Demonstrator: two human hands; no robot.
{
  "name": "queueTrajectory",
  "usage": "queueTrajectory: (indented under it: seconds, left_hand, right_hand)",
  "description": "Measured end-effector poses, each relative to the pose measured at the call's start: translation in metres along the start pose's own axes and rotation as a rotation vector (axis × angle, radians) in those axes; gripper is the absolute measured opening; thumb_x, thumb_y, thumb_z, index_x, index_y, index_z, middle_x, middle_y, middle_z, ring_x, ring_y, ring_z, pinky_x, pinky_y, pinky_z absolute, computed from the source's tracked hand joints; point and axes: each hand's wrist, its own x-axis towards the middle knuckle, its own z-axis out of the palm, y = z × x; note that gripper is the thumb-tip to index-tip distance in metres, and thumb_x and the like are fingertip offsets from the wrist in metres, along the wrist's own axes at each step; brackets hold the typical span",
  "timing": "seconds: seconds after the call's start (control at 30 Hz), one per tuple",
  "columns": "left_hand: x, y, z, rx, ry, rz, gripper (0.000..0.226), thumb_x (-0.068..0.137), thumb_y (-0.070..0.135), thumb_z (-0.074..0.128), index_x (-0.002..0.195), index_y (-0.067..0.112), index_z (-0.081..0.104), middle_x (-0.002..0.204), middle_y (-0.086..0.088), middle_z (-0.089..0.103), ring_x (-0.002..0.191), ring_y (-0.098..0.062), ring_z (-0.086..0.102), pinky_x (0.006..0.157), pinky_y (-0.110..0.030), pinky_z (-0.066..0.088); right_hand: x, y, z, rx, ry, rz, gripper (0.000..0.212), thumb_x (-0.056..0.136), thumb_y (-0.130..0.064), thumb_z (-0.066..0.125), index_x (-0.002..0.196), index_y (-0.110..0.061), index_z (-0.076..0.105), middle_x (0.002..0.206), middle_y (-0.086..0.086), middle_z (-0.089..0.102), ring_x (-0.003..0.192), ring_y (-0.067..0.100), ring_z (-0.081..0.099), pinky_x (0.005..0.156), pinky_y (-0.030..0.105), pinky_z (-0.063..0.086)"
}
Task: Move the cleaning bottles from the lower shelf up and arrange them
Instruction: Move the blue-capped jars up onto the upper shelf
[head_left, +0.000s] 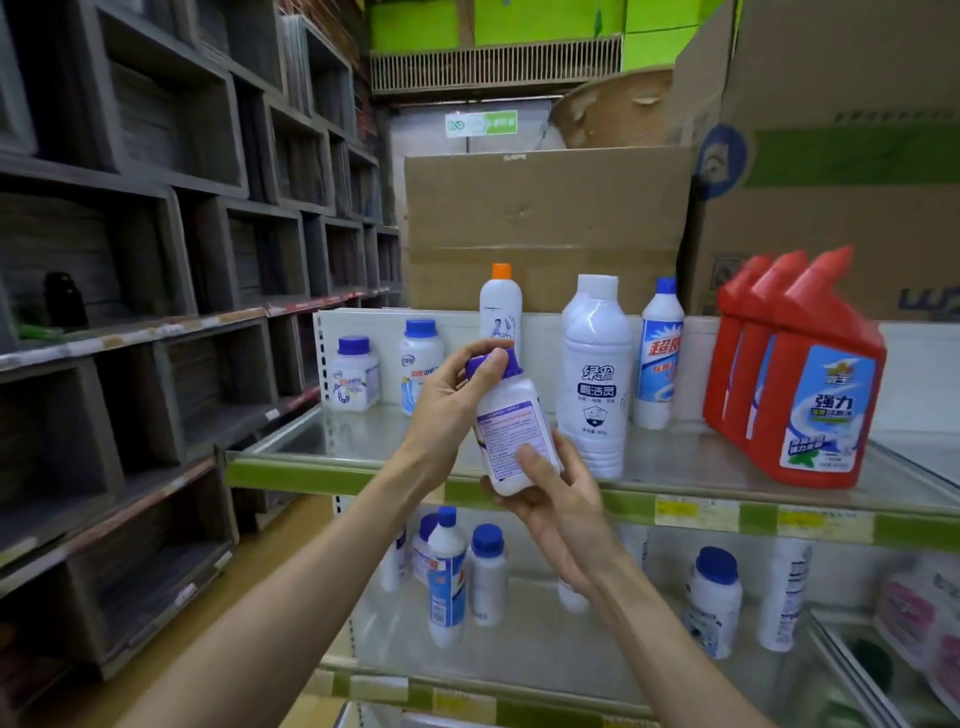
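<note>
A white bottle with a purple cap (506, 421) is held in front of the upper shelf (675, 509), tilted a little to the left. My left hand (449, 402) grips its cap and neck. My right hand (553, 499) cups its base from below, thumb on the label. On the upper shelf stand two blue-capped jars (355, 375), an orange-capped bottle (500, 306), a tall white bottle (595, 379), a blue-capped bottle (660, 358) and three red bottles (810, 384). The lower shelf (519, 649) holds several white blue-capped bottles (447, 571).
Cardboard boxes (545, 218) stand stacked behind and above the upper shelf. Dark wooden cubby shelving (156, 260) lines the left side of the aisle. Pink packages (914, 613) lie at the right end of the lower shelf.
</note>
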Motion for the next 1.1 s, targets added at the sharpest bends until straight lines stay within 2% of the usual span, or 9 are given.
queueTrajectory:
  seconds: [0.17, 0.33, 0.47, 0.53, 0.63, 0.77, 0.87, 0.97, 1.1]
  left_hand:
    - [-0.004, 0.002, -0.004, 0.018, -0.002, -0.005, 0.036, 0.091, 0.039, 0.064, 0.120, 0.018, 0.069, 0.117, -0.014, 0.071, 0.095, -0.020, 0.066, 0.073, -0.026, 0.055]
    - [-0.004, 0.004, -0.008, -0.052, -0.064, -0.067, 0.033, 0.104, 0.031, 0.050, 0.128, 0.014, 0.064, 0.127, -0.020, 0.066, 0.101, -0.024, 0.064, 0.080, -0.034, 0.054]
    - [-0.005, 0.010, -0.007, -0.101, -0.102, -0.085, 0.032, 0.101, 0.032, 0.050, 0.124, 0.022, 0.068, 0.115, -0.010, 0.072, 0.097, -0.020, 0.067, 0.080, -0.031, 0.056]
    - [-0.006, 0.010, -0.006, -0.105, -0.075, -0.049, 0.030, 0.098, 0.034, 0.054, 0.119, 0.023, 0.072, 0.108, -0.006, 0.074, 0.090, -0.017, 0.069, 0.075, -0.027, 0.058]
    - [-0.006, 0.007, -0.007, -0.135, 0.003, -0.014, 0.024, 0.097, 0.032, 0.059, 0.113, 0.025, 0.076, 0.105, -0.007, 0.075, 0.086, -0.018, 0.070, 0.075, -0.029, 0.060]
    - [0.001, 0.008, -0.021, -0.088, 0.110, -0.045, 0.026, 0.094, 0.031, 0.065, 0.115, 0.018, 0.074, 0.103, -0.011, 0.072, 0.085, -0.022, 0.067, 0.074, -0.033, 0.058]
    - [0.009, 0.008, -0.038, -0.039, 0.125, -0.063, 0.020, 0.098, 0.027, 0.062, 0.110, 0.019, 0.075, 0.096, -0.006, 0.071, 0.080, -0.019, 0.066, 0.072, -0.033, 0.057]
    - [0.016, 0.011, -0.059, 0.001, 0.095, -0.055, 0.018, 0.096, 0.028, 0.063, 0.108, 0.021, 0.076, 0.097, -0.008, 0.070, 0.082, -0.020, 0.067, 0.071, -0.033, 0.059]
    - [0.023, 0.014, -0.095, 0.088, 0.038, -0.013, 0.016, 0.097, 0.026, 0.064, 0.104, 0.021, 0.076, 0.098, -0.006, 0.073, 0.094, -0.025, 0.065, 0.090, -0.047, 0.054]
  right_hand:
    - [-0.002, 0.005, 0.002, -0.017, 0.016, 0.022, 0.070, 0.076, -0.029, 0.086, 0.135, -0.009, 0.054, 0.121, 0.020, 0.070, 0.096, 0.028, 0.072, 0.075, 0.036, 0.059]
    - [-0.002, 0.000, 0.000, 0.019, -0.058, 0.146, 0.059, 0.082, -0.052, 0.072, 0.118, -0.005, 0.068, 0.096, 0.022, 0.065, 0.063, 0.028, 0.062, 0.049, 0.031, 0.049]
    - [0.003, -0.004, -0.004, 0.111, -0.148, 0.273, 0.065, 0.085, -0.071, 0.056, 0.102, -0.013, 0.078, 0.088, 0.017, 0.070, 0.053, 0.020, 0.058, 0.043, 0.025, 0.042]
    - [0.006, -0.002, -0.007, 0.158, -0.188, 0.318, 0.068, 0.085, -0.073, 0.053, 0.106, -0.013, 0.078, 0.092, 0.020, 0.072, 0.061, 0.022, 0.064, 0.047, 0.027, 0.046]
    - [0.010, 0.003, -0.005, 0.080, -0.231, 0.283, 0.068, 0.086, -0.071, 0.052, 0.123, -0.017, 0.073, 0.114, 0.017, 0.073, 0.092, 0.027, 0.071, 0.070, 0.039, 0.055]
    - [0.019, 0.011, 0.006, -0.097, -0.175, 0.140, 0.079, 0.081, -0.058, 0.074, 0.138, -0.007, 0.054, 0.129, 0.022, 0.067, 0.108, 0.034, 0.066, 0.090, 0.057, 0.049]
    - [0.029, 0.020, 0.016, -0.281, -0.155, 0.086, 0.072, 0.077, -0.049, 0.083, 0.132, -0.009, 0.057, 0.123, 0.016, 0.071, 0.108, 0.030, 0.070, 0.091, 0.051, 0.056]
    - [0.043, 0.030, 0.026, -0.389, -0.153, 0.085, 0.077, 0.071, -0.056, 0.086, 0.129, -0.012, 0.061, 0.120, 0.012, 0.074, 0.111, 0.031, 0.071, 0.092, 0.050, 0.057]
    - [0.065, 0.041, 0.045, -0.537, -0.148, 0.076, 0.077, 0.066, -0.056, 0.087, 0.126, -0.014, 0.064, 0.115, 0.007, 0.077, 0.108, 0.026, 0.073, 0.092, 0.040, 0.059]
